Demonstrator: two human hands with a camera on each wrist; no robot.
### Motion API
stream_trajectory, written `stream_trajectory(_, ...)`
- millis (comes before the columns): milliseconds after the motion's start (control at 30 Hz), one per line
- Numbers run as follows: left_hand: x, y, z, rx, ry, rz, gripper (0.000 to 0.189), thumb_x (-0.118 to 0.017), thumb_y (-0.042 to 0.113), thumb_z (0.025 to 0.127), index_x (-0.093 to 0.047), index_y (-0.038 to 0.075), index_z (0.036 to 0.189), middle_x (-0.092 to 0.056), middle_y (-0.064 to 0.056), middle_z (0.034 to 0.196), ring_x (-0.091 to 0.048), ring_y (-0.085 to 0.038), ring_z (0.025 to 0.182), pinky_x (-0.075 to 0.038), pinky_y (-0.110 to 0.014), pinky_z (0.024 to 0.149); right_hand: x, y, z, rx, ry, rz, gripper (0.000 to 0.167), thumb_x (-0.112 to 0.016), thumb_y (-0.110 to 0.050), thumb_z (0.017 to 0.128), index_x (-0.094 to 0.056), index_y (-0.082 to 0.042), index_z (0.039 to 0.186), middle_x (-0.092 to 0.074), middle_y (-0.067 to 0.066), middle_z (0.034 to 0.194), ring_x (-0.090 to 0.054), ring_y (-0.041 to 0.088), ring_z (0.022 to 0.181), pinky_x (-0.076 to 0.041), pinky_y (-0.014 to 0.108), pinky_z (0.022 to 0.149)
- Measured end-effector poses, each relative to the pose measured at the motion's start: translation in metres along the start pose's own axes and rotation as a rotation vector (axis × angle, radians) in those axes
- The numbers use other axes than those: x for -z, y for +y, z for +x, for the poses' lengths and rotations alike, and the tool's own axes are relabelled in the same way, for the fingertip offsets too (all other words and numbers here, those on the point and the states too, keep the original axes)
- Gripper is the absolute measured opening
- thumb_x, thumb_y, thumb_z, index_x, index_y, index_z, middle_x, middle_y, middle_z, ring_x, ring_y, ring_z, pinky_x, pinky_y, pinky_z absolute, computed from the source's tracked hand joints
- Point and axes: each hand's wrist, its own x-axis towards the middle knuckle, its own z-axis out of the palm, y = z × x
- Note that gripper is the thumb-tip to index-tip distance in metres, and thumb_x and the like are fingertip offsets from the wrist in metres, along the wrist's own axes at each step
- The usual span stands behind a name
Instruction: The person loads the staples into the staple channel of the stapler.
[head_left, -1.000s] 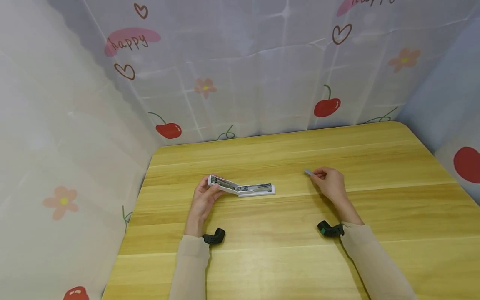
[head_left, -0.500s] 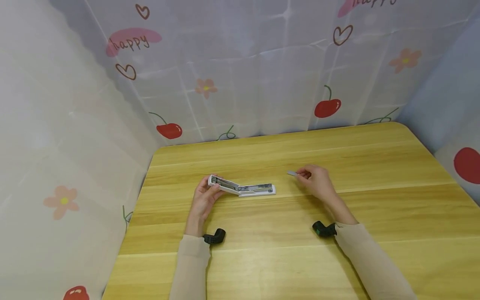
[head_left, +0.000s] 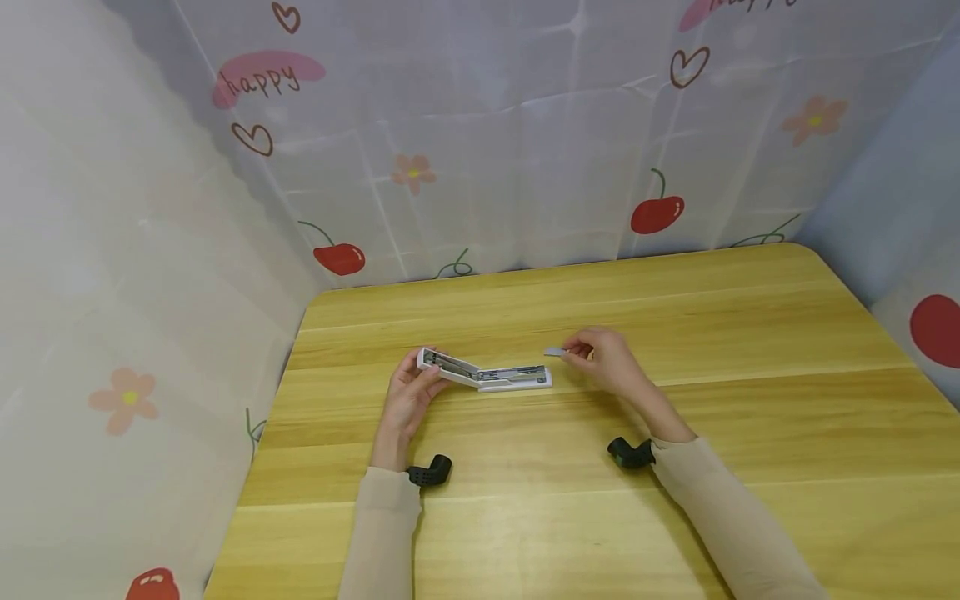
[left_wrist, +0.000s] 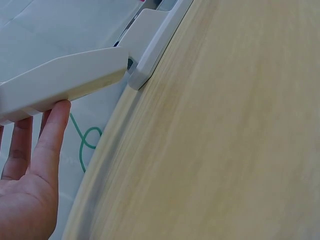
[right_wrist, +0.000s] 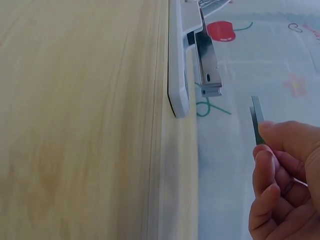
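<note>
A white stapler [head_left: 514, 386] lies opened out on the table, its base flat and its top arm folded back to the left. My left hand [head_left: 408, 400] holds that raised arm by its end, thumb in front and fingers behind. In the left wrist view the fingertips touch the underside of the stapler's arm [left_wrist: 65, 75]. Between thumb and forefinger my right hand [head_left: 606, 360] pinches a short strip of staples [head_left: 554, 352], just beyond the right end of the base. The right wrist view shows the strip [right_wrist: 256, 117] apart from the metal staple channel [right_wrist: 208, 62].
The wooden table [head_left: 525, 517] reaches back to a printed curtain [head_left: 510, 167]. A black wrist camera [head_left: 431, 472] sits on the left wrist, another black camera [head_left: 630, 453] on the right.
My right hand has moved left with the strip of staples, from well right of the stapler to close by its base. The left hand and stapler have stayed in place.
</note>
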Motion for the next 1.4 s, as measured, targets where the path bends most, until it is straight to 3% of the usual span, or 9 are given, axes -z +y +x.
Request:
stream_trajectory(133, 0.000, 0.000, 0.000, 0.003, 0.008, -0.008, 0.030, -0.051, -0.010, 0.095, -0.057, 0.008, 0.118, -0.066, -0.002, 0.112, -0.065, -0.014, 0.103, -0.057, -0.029, 0.086, -0.005, -0.003, 0.003, 0.051, -0.046, 0.004, 0.007, -0.072, -0.006, 0.087, -0.072, -0.001, 0.092, -0.068, 0.007, 0.083, -0.059, 0.015, 0.074, -0.051, 0.027, 0.065)
stream_trajectory(333, -0.001, -0.001, 0.000, -0.002, 0.002, -0.013, 0.031, -0.050, -0.011, 0.095, -0.050, -0.003, 0.125, -0.065, -0.004, 0.113, -0.065, -0.014, 0.104, -0.057, -0.030, 0.087, -0.011, -0.005, 0.005, 0.063, -0.096, 0.020, 0.007, -0.072, -0.003, 0.086, -0.072, 0.000, 0.093, -0.068, 0.006, 0.084, -0.058, 0.014, 0.075, -0.051, 0.027, 0.067)
stream_trajectory(500, 0.000, -0.001, 0.000, 0.001, -0.002, -0.002, 0.032, -0.051, -0.010, 0.095, -0.060, 0.012, 0.115, -0.063, -0.007, 0.116, -0.065, -0.014, 0.105, -0.057, -0.030, 0.088, -0.016, -0.004, 0.004, 0.044, -0.134, 0.010, 0.009, -0.073, -0.006, 0.086, -0.072, -0.001, 0.094, -0.067, 0.006, 0.086, -0.058, 0.013, 0.076, -0.051, 0.026, 0.067)
stream_trajectory(567, 0.000, -0.002, -0.001, 0.001, -0.002, -0.002, 0.032, -0.051, -0.010, 0.095, -0.060, 0.013, 0.115, -0.063, -0.006, 0.116, -0.065, -0.014, 0.105, -0.057, -0.030, 0.088, -0.017, -0.003, 0.005, 0.037, -0.146, 0.000, 0.010, -0.073, -0.007, 0.086, -0.072, -0.002, 0.094, -0.067, 0.005, 0.086, -0.058, 0.013, 0.076, -0.051, 0.026, 0.068)
stream_trajectory(800, 0.000, -0.002, -0.001, -0.010, -0.005, -0.002, 0.037, -0.050, -0.010, 0.095, -0.040, -0.010, 0.131, -0.065, -0.002, 0.112, -0.065, -0.013, 0.104, -0.057, -0.030, 0.087, -0.019, -0.004, 0.005, 0.042, -0.182, -0.028, 0.010, -0.073, -0.007, 0.086, -0.072, -0.001, 0.094, -0.066, 0.005, 0.085, -0.057, 0.012, 0.074, -0.050, 0.025, 0.066)
stream_trajectory(933, 0.002, -0.003, 0.000, -0.005, -0.007, -0.003, 0.034, -0.050, -0.010, 0.095, -0.045, -0.006, 0.128, -0.066, -0.001, 0.111, -0.065, -0.013, 0.104, -0.057, -0.030, 0.087, -0.018, -0.007, 0.006, 0.037, -0.201, -0.048, 0.010, -0.073, -0.007, 0.087, -0.072, -0.001, 0.094, -0.066, 0.004, 0.083, -0.056, 0.012, 0.073, -0.050, 0.024, 0.066)
stream_trajectory(1233, 0.002, -0.002, 0.000, 0.006, -0.003, 0.001, 0.037, -0.050, -0.010, 0.095, -0.064, 0.021, 0.110, -0.063, -0.003, 0.116, -0.064, -0.013, 0.107, -0.056, -0.029, 0.088, -0.019, -0.011, 0.009, 0.066, -0.207, -0.075, 0.010, -0.073, -0.007, 0.086, -0.073, -0.001, 0.095, -0.069, 0.005, 0.084, -0.060, 0.012, 0.073, -0.052, 0.025, 0.066)
stream_trajectory(1333, 0.002, -0.002, 0.000, 0.007, -0.004, 0.001, 0.038, -0.050, -0.010, 0.095, -0.065, 0.021, 0.110, -0.061, -0.006, 0.118, -0.064, -0.013, 0.107, -0.056, -0.029, 0.088, -0.021, -0.012, 0.011, 0.061, -0.208, -0.079, 0.011, -0.073, -0.007, 0.086, -0.073, -0.001, 0.095, -0.069, 0.005, 0.084, -0.060, 0.011, 0.073, -0.052, 0.026, 0.066)
stream_trajectory(1400, 0.002, -0.002, 0.000, 0.007, -0.004, -0.005, 0.034, -0.050, -0.011, 0.095, -0.062, 0.014, 0.115, -0.060, -0.008, 0.120, -0.064, -0.014, 0.108, -0.056, -0.029, 0.089, -0.022, -0.012, 0.011, 0.059, -0.208, -0.077, 0.011, -0.073, -0.007, 0.086, -0.073, -0.001, 0.095, -0.069, 0.005, 0.084, -0.060, 0.011, 0.073, -0.052, 0.025, 0.066)
